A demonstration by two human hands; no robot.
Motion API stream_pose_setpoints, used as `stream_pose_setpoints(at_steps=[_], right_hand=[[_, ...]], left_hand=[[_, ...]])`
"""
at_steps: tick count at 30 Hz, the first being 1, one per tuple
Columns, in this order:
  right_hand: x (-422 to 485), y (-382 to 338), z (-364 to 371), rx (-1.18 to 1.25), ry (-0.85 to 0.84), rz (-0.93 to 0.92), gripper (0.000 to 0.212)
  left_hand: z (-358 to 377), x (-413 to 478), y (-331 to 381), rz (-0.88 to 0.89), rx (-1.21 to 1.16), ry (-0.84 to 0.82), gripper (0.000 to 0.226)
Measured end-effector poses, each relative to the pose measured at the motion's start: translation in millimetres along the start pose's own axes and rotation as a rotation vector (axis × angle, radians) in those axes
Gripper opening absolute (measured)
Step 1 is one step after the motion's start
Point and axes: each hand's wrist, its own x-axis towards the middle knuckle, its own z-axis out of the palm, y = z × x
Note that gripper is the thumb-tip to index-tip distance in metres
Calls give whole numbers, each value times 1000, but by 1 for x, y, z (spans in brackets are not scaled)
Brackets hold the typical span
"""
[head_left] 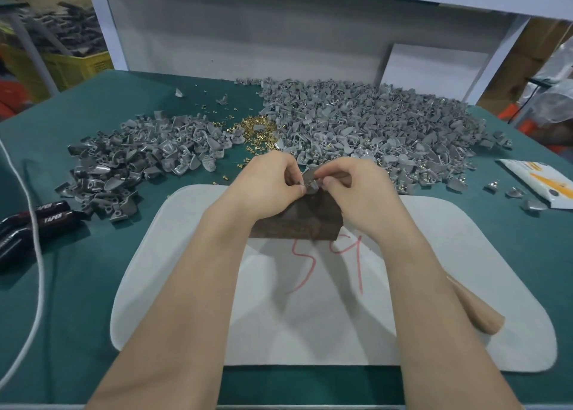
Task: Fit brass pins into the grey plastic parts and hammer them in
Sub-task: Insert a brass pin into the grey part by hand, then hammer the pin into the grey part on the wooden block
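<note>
Grey plastic part (309, 178) held up between both hands, just above the far edge of a dark wooden block (297, 220) that stands on a white mat (310, 332). The left hand (269, 183) and the right hand (350, 186) are each curled, with fingertips pinched on the part. Whether a brass pin is also pinched there cannot be told, as it is too small to see.

A loose heap of brass pins (257, 130) lies beyond the hands on the green table (77, 285), between two large heaps of grey parts, one to the left (139, 155) and one to the right (372, 127). A pale wooden handle (474, 313) — perhaps the hammer's — is seen by the right forearm.

The pin-fitting step is judged to be in hand. If a pin is seated crooked it could be bent or the plastic split when struck. A part set too near the block's edge could be knocked off — and fingertips left close could be hit.
</note>
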Motion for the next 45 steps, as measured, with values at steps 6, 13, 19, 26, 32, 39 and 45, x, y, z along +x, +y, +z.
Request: stream_pose_setpoints(at_steps=[6, 13, 19, 26, 32, 39, 45], right_hand=[[0, -1, 7, -37, 43, -7, 8], [0, -3, 5, -73, 106, 32, 11], [-9, 13, -26, -442, -118, 472, 36], [-10, 17, -35, -249, -146, 443, 20], [-9, 4, -44, -104, 147, 181, 23], [-16, -11, -37, -165, 165, -43, 35], [-19, -12, -41, -269, 92, -94, 38]], left_hand=[[-1, -1, 1, 4, 5, 0, 7], [0, 0, 1, 2, -5, 1, 10], [-1, -1, 1, -7, -5, 11, 12], [-2, -3, 4, -47, 29, -8, 10], [-3, -2, 3, -165, 88, 88, 20], [-3, -2, 3, -271, 128, 170, 6], [-3, -1, 2, -281, 94, 156, 11]])
